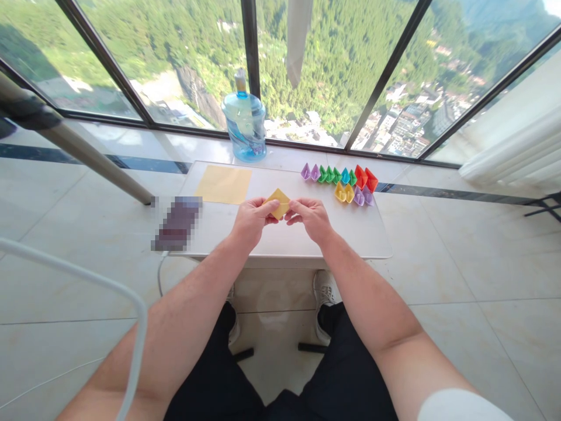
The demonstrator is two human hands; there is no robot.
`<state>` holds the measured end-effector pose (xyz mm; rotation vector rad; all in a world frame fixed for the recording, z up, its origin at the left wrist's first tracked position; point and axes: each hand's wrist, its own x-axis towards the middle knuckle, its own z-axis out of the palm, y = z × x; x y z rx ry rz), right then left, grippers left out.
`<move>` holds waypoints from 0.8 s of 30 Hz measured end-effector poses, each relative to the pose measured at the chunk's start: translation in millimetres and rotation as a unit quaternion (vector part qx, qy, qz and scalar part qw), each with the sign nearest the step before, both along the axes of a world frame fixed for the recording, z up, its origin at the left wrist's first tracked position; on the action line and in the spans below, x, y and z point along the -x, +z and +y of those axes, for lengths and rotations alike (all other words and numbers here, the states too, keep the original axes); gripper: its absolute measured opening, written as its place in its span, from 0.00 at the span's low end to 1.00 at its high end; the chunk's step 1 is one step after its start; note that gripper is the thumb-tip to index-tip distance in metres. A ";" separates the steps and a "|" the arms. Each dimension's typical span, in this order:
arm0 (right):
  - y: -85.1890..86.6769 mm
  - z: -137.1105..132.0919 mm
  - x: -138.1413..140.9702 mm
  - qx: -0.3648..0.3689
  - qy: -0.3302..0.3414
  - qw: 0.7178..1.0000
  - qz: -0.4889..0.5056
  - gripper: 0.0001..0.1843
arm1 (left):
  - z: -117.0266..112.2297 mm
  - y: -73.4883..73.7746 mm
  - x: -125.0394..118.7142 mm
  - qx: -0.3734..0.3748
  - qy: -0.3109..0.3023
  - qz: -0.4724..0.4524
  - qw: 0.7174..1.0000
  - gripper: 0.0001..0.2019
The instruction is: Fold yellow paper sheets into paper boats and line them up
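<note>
left hand (250, 221): pinching the left edge of a small folded yellow paper (279, 202), thumb on top, fingers curled under it
right hand (309, 215): pinching the right side of that same paper, fingertips pressed together on it
folded yellow paper: held between both hands just above the middle of the small white table (350, 234), looks like a diamond shape from here, can't really make out the folds
flat sheet: a yellow paper square (223, 184) lying flat on the table, back left, well apart from the hands
finished ones: a bunch of little paper boats (346, 182) in purple, green, blue, red and yellow, lined up in two rows at the back right of the table
water jug (244, 126): big blue one standing on the window ledge right behind the table
blurred thing (177, 223): something dark and pixelated on the left end of the table, can't tell what it is
under the table: white sneakers (323, 289) on the tile floor
</note>
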<state>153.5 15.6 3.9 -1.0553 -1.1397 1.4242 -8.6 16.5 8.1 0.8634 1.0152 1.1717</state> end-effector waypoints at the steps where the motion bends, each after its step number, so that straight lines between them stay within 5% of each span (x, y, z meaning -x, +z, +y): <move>1: -0.3 -0.4 1.0 -0.004 -0.004 1.000 -0.011 0.25 | 0.0 -0.2 -0.6 -0.001 0.006 0.006 1.000 0.16; 9: -3.2 -4.3 6.1 -0.046 -0.054 0.994 -0.083 0.24 | -1.4 -1.5 -4.2 -0.034 0.015 0.063 0.997 0.16; 24: 1.9 -5.2 8.6 -0.041 -0.073 0.995 -0.060 0.17 | -2.1 0.5 -3.7 -0.035 0.023 0.060 0.997 0.17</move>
